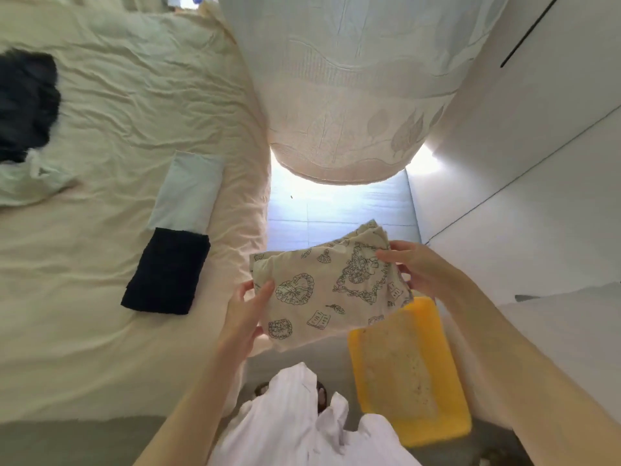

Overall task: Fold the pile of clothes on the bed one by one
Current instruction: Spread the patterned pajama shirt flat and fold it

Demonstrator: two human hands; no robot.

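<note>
Clothing with a printed pattern [331, 290], folded, is held off the bed [100, 230] edge, pinched by the left hand [247, 311] and right hand [411, 267]; edges should be kept aligned and laid beside the folded black piece [166, 270].

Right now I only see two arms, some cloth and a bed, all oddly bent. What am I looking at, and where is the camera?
There is no machine here: a person is folding laundry, and the single picture comes from a wide-angle camera worn on their head, looking down. That lens is what bends everything.

The left hand and the right hand each grip an edge of a folded cream cloth with dark line drawings, held in the air beside the bed. On the bed lie a folded black cloth, a folded pale cloth just beyond it, and further away a loose pile of dark and light clothes not yet folded. Below the hands, a yellow tray sits on the floor.
</note>
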